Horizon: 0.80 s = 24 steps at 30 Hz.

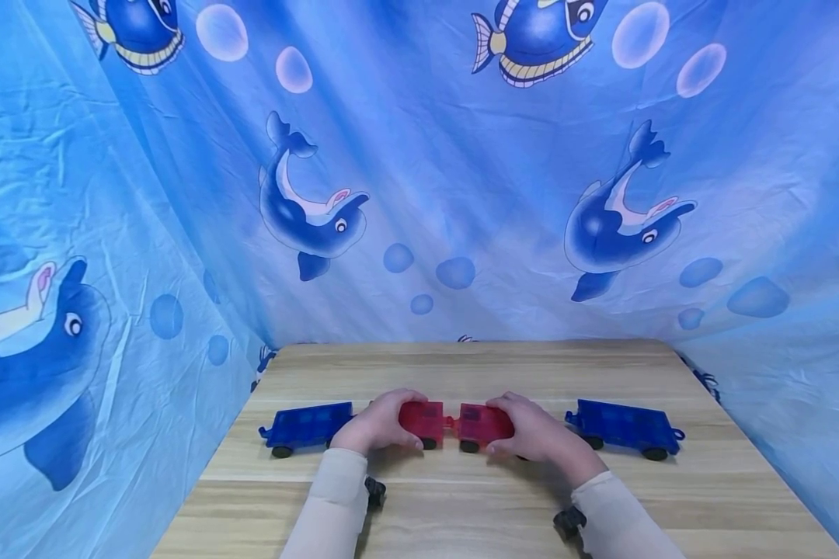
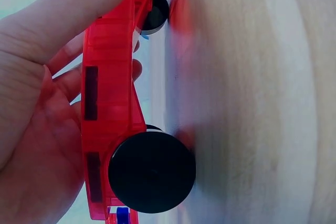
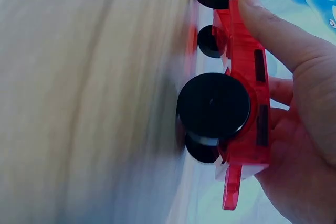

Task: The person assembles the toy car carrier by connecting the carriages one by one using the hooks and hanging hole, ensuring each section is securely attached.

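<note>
Left hand (image 1: 377, 423) grips left red car (image 1: 429, 420); right hand (image 1: 537, 432), right red car (image 1: 474, 421). Long axes run nine-to-three o'clock, ends facing.

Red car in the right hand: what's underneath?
Black wheels and, below them, the wooden table. In the head view, the red car and the right hand cover the tabletop directly beneath.
</note>
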Motion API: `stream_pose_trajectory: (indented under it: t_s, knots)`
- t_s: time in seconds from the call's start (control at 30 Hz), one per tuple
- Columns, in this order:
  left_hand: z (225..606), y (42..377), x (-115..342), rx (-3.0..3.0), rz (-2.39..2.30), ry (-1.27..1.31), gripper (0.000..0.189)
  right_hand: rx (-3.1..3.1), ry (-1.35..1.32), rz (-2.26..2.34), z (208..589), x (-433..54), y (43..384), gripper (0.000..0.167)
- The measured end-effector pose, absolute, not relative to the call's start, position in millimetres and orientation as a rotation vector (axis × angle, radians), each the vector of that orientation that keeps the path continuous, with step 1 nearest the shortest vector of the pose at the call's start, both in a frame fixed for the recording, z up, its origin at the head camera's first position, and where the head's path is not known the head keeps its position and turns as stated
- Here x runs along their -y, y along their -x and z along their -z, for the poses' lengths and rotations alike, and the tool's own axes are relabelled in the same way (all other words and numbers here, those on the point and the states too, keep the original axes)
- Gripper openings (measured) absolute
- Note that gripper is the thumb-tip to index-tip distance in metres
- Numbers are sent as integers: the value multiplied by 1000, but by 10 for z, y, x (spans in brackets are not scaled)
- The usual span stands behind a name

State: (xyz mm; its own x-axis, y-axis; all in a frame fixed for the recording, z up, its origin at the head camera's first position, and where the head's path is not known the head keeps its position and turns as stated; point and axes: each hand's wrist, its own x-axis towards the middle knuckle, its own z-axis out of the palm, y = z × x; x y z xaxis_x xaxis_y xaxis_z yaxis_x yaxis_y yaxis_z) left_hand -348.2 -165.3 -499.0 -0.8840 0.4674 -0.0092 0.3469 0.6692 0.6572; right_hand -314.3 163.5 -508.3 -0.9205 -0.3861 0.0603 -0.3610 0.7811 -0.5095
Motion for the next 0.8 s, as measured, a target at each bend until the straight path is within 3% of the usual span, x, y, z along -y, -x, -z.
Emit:
stream_pose_trajectory:
  t_s: [0.27,0.8]
  knots:
    - [4980,3477,1686,-2700,-1027,-643,79,-2962,596,830,5075,-1792,3078,86]
    - [4966,3466,1746,-2692,-1034,-629,80,-3059,628,890,4990,-2292,2876,78]
